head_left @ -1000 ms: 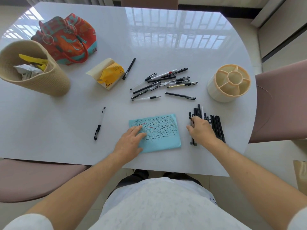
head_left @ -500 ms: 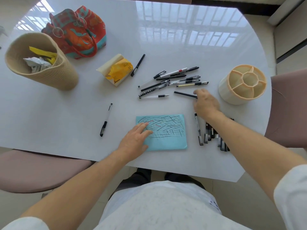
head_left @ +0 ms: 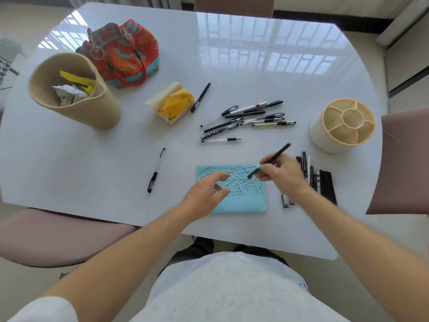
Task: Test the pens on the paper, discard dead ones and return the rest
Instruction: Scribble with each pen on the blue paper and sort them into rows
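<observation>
A blue paper [head_left: 241,201] covered in black scribbles lies near the table's front edge. My right hand [head_left: 282,176] holds a black pen [head_left: 276,156] tilted over the paper's right side, its lower end above the scribbles. My left hand [head_left: 206,191] hovers over the paper's left part, fingers apart, holding nothing. A loose heap of pens [head_left: 253,117] lies beyond the paper. A row of dark pens [head_left: 321,180] lies right of the paper, partly hidden by my right hand. The cream pen holder [head_left: 325,138] with empty compartments stands at the right.
A woven basket [head_left: 92,112] holding crumpled paper stands at the left. Behind it sits a red patterned bag [head_left: 130,56]. A yellow tissue pack [head_left: 173,105] and a single black pen [head_left: 200,97] lie mid-table. Another pen [head_left: 156,170] lies left of the paper. Pink chairs flank the table.
My right hand went from the row of pens up to a pen beyond the paper, picked it up and brought it over the paper. My left hand lifted off the paper.
</observation>
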Demonstrator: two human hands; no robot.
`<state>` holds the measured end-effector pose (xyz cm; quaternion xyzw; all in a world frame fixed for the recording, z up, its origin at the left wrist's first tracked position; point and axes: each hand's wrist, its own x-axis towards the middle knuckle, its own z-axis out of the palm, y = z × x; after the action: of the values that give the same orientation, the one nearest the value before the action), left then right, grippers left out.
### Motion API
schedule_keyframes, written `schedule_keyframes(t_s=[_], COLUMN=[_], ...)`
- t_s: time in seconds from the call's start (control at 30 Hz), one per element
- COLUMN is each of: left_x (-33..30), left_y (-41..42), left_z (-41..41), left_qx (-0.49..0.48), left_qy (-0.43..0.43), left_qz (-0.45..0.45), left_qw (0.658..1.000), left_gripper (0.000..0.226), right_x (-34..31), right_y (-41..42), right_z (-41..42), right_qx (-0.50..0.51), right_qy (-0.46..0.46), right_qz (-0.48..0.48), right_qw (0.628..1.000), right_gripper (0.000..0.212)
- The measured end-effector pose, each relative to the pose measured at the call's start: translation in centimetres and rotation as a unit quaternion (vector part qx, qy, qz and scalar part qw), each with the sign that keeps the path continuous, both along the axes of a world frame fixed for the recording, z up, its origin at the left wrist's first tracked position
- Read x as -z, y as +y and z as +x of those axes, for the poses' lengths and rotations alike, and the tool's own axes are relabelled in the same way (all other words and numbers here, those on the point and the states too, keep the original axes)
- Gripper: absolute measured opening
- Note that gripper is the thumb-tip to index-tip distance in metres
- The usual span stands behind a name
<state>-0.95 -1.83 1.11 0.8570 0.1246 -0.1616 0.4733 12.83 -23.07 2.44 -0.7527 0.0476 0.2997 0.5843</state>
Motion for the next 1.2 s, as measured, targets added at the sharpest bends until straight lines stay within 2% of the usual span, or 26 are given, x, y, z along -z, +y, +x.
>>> schedule_keyframes(t_s=[0.1, 0.17, 0.2, 0.3, 0.37, 0.5, 0.57, 0.67, 0.77, 0.97, 1.07, 1.2], left_x=[-0.4, -0.4, -0.4, -0.1, 0.1, 1.6, 2.2, 3.1, 4.0, 5.1, 5.0, 4.8], left_y=[-1.6, -2.3, -2.5, -2.6, -2.7, -0.4, 1.1, 1.1, 0.2, 0.4, 0.4, 0.4], left_z=[0.6, 0.5, 0.4, 0.0, 0.0, -1.4, -2.5, -2.9, -2.5, -3.1, -3.2, -3.0], left_qx=[0.045, 0.092, 0.109, 0.127, 0.146, 0.164, 0.150, 0.139, 0.185, 0.208, 0.209, 0.207], left_qy=[0.037, 0.048, 0.052, 0.043, 0.015, -0.004, -0.018, -0.074, -0.084, -0.050, -0.052, -0.044], left_qz=[-0.064, -0.067, -0.056, -0.008, 0.057, 0.204, 0.230, 0.216, 0.208, 0.217, 0.207, 0.202], left_qw=[0.996, 0.992, 0.991, 0.991, 0.988, 0.965, 0.961, 0.963, 0.957, 0.953, 0.954, 0.956], left_gripper=[0.026, 0.011, 0.011, 0.019, 0.021, 0.025, 0.023, 0.020, 0.021, 0.025, 0.026, 0.027], right_x=[0.3, 0.6, 0.8, 1.2, 1.4, 1.9, 2.2, 3.1, 3.8, 3.9, 3.8, 3.9], right_y=[-0.2, -0.5, -0.7, -1.0, -0.9, -3.3, -4.7, -4.0, -2.3, -1.3, -1.4, -1.9], right_z=[-4.8, -7.2, -8.0, -9.6, -10.1, -8.1, -7.3, -8.3, -9.3, -9.5, -9.4, -9.4], right_qx=[0.025, 0.037, 0.044, 0.064, 0.095, 0.258, 0.230, 0.126, 0.048, -0.020, -0.043, -0.056], right_qy=[0.070, 0.088, 0.089, 0.061, 0.050, 0.049, 0.030, 0.008, -0.050, -0.132, -0.163, -0.150], right_qz=[0.079, 0.096, 0.095, 0.077, 0.061, 0.016, -0.015, -0.021, -0.055, -0.100, -0.116, -0.151], right_qw=[0.994, 0.991, 0.990, 0.993, 0.992, 0.965, 0.972, 0.992, 0.996, 0.986, 0.979, 0.976], right_gripper=[0.007, 0.007, 0.007, 0.008, 0.010, 0.016, 0.012, 0.012, 0.020, 0.034, 0.030, 0.019])
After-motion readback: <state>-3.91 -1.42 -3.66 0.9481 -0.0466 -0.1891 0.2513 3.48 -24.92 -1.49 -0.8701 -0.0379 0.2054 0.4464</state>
